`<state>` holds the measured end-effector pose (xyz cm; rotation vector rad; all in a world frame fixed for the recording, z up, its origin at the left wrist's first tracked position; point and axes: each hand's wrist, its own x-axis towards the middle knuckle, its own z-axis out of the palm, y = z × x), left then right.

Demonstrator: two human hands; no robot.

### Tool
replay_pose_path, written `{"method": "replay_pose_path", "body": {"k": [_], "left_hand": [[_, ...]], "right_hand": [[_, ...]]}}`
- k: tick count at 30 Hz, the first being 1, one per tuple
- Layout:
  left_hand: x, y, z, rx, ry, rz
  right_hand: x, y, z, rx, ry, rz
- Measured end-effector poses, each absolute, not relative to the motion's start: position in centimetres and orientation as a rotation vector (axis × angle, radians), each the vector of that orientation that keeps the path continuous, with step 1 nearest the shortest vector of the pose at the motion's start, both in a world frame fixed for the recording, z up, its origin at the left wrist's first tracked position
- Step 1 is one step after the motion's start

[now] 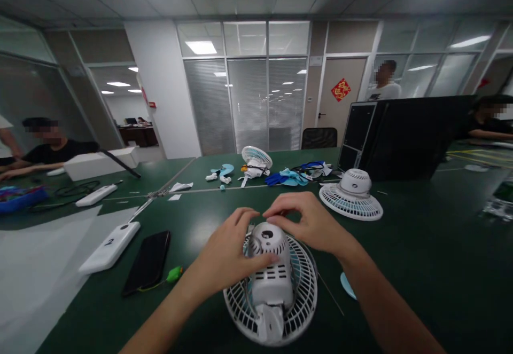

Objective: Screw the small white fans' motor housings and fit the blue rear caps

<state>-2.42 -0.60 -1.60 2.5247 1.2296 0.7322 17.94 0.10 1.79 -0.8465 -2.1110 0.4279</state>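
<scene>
A small white fan (272,284) lies grille-down in front of me, its motor housing facing up and pale blue blades showing through the grille. My left hand (224,252) grips the housing from the left, the thumb across its vented side and the fingers curled toward its far end. At that far end, my right hand (300,220) holds thumb and index fingertips close together in a pinch. Whatever lies between those fingertips is too small or hidden to make out. Beside the right forearm lies a light blue piece (348,285), partly covered.
A second fan (352,196) sits at the right, another fan (255,163) farther back. Blue gloves (286,177) lie near it. On the left are a black phone (147,262), a white power bank-like block (110,247) and paper. A large black panel (417,138) stands back right; other people sit nearby.
</scene>
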Motion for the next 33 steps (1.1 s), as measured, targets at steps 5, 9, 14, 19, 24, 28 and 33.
{"method": "replay_pose_path", "body": {"k": [5, 9, 14, 19, 24, 28, 33], "left_hand": [[-2.3, -0.1, -2.4, 2.478, 1.072, 0.592], [-2.5, -0.3, -2.2, 2.468, 1.058, 0.584], [-2.4, -0.5, -2.2, 2.417, 1.04, 0.619], [-2.4, -0.5, -2.3, 2.428, 1.018, 0.645], [-2.4, -0.4, -2.6, 2.448, 1.003, 0.657], [-2.4, -0.5, -2.6, 2.454, 1.016, 0.646], [-2.4, -0.6, -2.4, 2.448, 1.001, 0.664]], "right_hand": [[18.6, -0.8, 2.0, -0.898, -2.329, 0.538], [18.4, -1.0, 2.3, -0.835, -2.441, 0.634], [17.7, -1.0, 2.0, -0.832, -2.516, 0.627], [17.6, -0.8, 1.8, -0.869, -2.529, 0.621], [17.7, -0.7, 1.9, -0.887, -2.511, 0.665], [17.7, -0.6, 2.0, -0.883, -2.529, 0.661], [17.8, -0.6, 1.9, -0.885, -2.516, 0.649]]}}
